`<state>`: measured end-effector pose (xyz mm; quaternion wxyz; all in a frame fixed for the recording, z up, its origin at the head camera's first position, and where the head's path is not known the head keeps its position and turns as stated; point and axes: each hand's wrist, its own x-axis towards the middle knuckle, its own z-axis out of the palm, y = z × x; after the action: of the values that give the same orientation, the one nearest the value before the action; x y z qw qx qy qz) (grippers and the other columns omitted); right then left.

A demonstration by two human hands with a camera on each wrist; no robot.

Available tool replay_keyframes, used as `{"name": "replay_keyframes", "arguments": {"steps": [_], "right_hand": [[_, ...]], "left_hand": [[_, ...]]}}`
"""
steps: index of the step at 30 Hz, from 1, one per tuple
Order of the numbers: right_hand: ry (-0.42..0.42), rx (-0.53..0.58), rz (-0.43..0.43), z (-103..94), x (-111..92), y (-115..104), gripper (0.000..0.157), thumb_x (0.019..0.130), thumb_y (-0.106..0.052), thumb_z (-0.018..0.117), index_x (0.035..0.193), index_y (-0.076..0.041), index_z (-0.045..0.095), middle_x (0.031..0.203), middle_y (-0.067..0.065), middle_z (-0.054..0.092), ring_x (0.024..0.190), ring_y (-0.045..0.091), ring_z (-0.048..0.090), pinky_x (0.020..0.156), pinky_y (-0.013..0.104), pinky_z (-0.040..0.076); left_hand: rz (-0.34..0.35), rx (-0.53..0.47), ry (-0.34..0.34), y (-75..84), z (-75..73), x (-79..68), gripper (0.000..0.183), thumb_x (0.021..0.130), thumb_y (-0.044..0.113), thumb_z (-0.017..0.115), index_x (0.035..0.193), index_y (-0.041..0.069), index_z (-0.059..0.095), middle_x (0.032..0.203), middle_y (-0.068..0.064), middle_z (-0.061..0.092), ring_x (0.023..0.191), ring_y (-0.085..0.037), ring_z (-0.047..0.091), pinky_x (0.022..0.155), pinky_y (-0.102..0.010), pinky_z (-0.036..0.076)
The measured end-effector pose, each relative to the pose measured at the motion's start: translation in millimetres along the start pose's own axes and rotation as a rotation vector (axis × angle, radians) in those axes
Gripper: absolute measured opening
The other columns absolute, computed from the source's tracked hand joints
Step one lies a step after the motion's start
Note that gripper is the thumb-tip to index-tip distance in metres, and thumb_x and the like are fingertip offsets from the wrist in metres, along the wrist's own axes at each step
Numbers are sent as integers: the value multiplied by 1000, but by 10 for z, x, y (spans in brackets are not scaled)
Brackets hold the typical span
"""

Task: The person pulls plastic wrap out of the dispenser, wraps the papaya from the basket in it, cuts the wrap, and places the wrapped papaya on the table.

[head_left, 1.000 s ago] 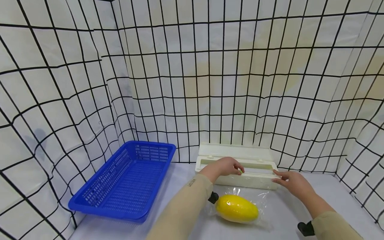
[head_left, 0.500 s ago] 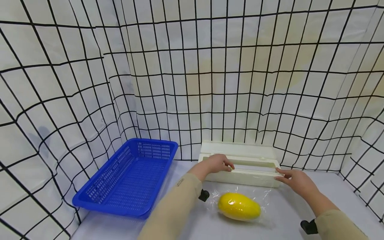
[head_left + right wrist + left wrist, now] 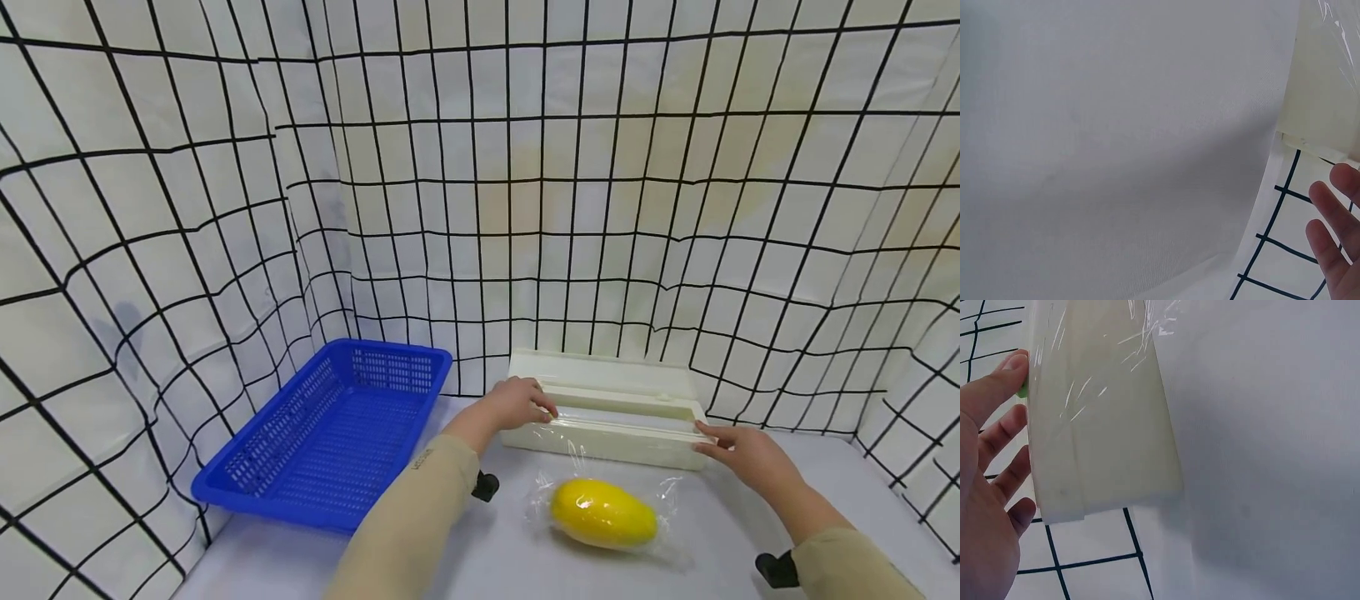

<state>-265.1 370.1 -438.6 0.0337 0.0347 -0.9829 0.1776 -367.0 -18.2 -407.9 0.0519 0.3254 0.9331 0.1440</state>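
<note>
A cream cling film dispenser point(image 3: 611, 443) lies long side forward, its lid point(image 3: 600, 372) tipped back and a white roll point(image 3: 626, 419) inside. Near its left end, my left hand point(image 3: 516, 403) pinches a small green slide cutter point(image 3: 1022, 391) on the front edge, mostly covered by the thumb. At the opposite end my right hand point(image 3: 752, 457) grips the dispenser's corner between thumb and fingers. Clear film point(image 3: 1085, 394) hangs over the dispenser's front. Before it on the table rests a glossy yellow oval fruit point(image 3: 603, 513) with crinkled clear film around it.
To the left stands a blue perforated plastic basket point(image 3: 352, 450) with nothing in it. White walls with black grid netting point(image 3: 525, 250) enclose the white table point(image 3: 517, 558) at the back and both sides.
My left hand has slid leftward along the dispenser's front edge, from its middle to near its left end. The right hand keeps its hold; the view has shifted slightly.
</note>
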Motion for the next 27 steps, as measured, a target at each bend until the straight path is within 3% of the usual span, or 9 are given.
{"name": "replay_keyframes", "arguments": {"steps": [7, 11, 19, 27], "right_hand": [[21, -9, -34, 17, 4, -48, 65, 90, -53, 66, 137, -9, 57, 106, 20, 66, 85, 26, 58, 67, 41, 48], [22, -17, -37, 2, 8, -28, 67, 89, -55, 65, 138, -9, 57, 105, 19, 67, 84, 26, 58, 68, 42, 49], [-5, -18, -13, -29, 1, -22, 69, 89, -55, 65, 139, -9, 56, 107, 23, 65, 84, 28, 59, 68, 45, 50], [-1, 33, -8, 8, -11, -31, 69, 90, -53, 66, 140, -7, 55, 112, 27, 65, 94, 36, 61, 73, 49, 52]], "left_hand": [[-109, 68, 33, -269, -153, -261, 15, 93, 33, 69, 105, 37, 77, 117, 5, 60, 112, -22, 51, 100, -47, 36], [-136, 68, 54, -331, -177, -346, 16, 94, 33, 69, 107, 38, 77, 119, 3, 60, 113, -24, 51, 101, -48, 37], [-146, 51, 109, -185, -61, -395, 22, 89, 40, 73, 110, 31, 75, 116, 3, 61, 111, -23, 52, 102, -49, 37], [-163, 103, 172, -92, 27, -389, 18, 91, 41, 70, 106, 31, 75, 111, 8, 63, 109, -21, 52, 96, -41, 38]]}}
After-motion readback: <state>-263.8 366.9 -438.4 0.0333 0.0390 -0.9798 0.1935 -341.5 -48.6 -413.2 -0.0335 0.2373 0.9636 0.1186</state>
